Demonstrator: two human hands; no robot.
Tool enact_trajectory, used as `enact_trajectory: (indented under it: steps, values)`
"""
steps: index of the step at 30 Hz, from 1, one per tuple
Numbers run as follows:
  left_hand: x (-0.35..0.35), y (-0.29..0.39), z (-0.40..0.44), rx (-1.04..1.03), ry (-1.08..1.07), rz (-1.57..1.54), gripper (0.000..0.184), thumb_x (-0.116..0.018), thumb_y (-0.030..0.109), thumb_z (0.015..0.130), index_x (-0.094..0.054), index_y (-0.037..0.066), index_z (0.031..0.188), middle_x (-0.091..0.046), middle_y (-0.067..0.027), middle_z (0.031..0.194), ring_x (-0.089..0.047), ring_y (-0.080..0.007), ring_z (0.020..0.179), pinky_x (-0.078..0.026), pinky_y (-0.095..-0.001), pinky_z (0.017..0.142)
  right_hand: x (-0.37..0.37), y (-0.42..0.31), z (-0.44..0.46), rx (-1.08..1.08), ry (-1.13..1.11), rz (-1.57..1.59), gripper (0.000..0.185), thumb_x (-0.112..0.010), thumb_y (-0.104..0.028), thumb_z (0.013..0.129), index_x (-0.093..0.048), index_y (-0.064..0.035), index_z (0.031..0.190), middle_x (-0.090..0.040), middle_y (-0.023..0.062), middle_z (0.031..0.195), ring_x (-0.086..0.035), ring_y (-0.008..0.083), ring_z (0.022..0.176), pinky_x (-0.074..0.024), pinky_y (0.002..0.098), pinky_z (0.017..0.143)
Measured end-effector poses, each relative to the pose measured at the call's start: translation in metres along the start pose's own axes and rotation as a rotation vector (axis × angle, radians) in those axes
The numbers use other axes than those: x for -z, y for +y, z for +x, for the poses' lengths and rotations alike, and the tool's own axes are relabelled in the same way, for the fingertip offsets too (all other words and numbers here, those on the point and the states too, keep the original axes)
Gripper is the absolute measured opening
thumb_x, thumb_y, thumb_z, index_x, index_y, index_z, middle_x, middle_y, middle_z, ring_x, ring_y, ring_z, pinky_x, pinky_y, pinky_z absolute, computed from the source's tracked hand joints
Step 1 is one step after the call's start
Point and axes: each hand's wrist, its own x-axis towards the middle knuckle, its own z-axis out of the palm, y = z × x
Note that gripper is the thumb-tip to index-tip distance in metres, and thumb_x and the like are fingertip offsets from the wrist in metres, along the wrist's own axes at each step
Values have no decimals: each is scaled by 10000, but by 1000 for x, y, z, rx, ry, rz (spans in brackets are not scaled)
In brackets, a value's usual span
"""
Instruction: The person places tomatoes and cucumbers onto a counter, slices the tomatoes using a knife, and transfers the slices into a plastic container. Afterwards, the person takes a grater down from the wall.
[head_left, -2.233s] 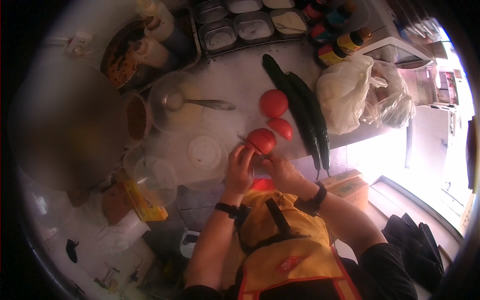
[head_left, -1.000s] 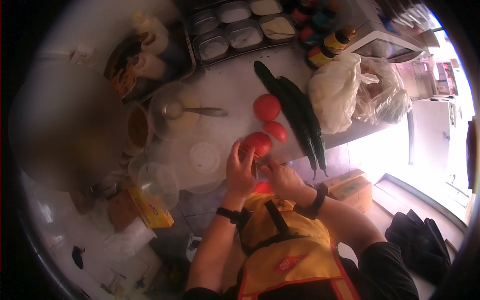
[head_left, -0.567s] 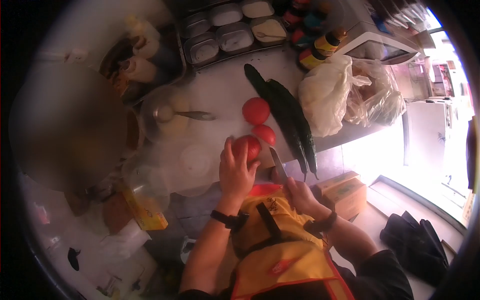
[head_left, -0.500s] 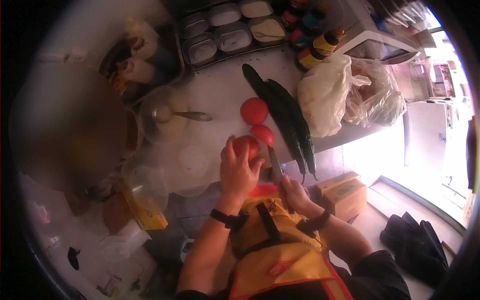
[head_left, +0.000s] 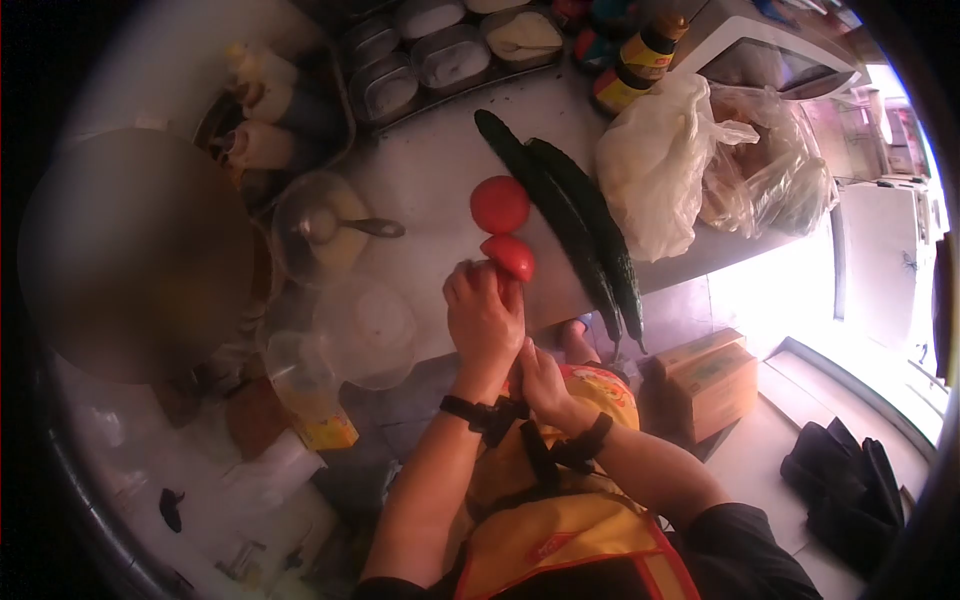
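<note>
My left hand [head_left: 485,312] is closed at the counter's front edge, knuckles up, right beside a cut piece of tomato [head_left: 511,258]. What lies inside its fingers is hidden. Just below it, my right hand [head_left: 545,383] is closed around a knife, whose handle and blade are mostly covered by the two hands. A round red tomato [head_left: 499,205] sits beyond the cut piece. To the right of both, two long dark green cucumbers [head_left: 572,215] lie side by side, their stem ends reaching past the counter edge.
White plastic bags [head_left: 655,170] and a sauce bottle [head_left: 643,65] stand at the back right. Metal seasoning tins [head_left: 450,62] line the back. On the left are a bowl with a ladle [head_left: 375,228] and a clear plastic bowl [head_left: 365,330]. A cardboard box [head_left: 705,385] is on the floor.
My right hand has moved left, close under my left hand, and the knife blade no longer shows plainly. The tomato under my left hand is now out of sight. The view has shifted slightly.
</note>
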Motion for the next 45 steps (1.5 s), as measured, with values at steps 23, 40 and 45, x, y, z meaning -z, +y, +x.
enact_trajectory:
  steps: [23, 40, 45]
  values:
    - [105, -134, -29, 113, 60, 73, 300, -640, 127, 945, -570, -8, 1204, -597, -211, 1160, -547, -410, 1138, -445, -474, 999, -9, -75, -41, 282, -51, -341, 427, -381, -325, 1081, -543, 4, 862, -584, 163, 705, -619, 341, 737, -461, 454, 680]
    - [26, -43, -30, 293, -7, -127, 321, -581, 4, 914, -553, -36, 1231, -603, -222, 1160, -574, -409, 1084, -454, -479, 948, 15, -28, 11, 75, -115, -502, 509, -367, -374, 1069, -587, 50, 892, -625, 250, 809, -622, 422, 841, -466, 466, 770]
    - [12, -51, -33, 221, 101, -186, 265, -573, -10, 912, -618, -2, 1172, -647, -203, 1122, -599, -399, 1045, -478, -461, 924, -11, -31, 18, 54, -224, -489, 485, -364, -359, 1071, -576, 55, 934, -610, 282, 819, -621, 467, 848, -465, 480, 743]
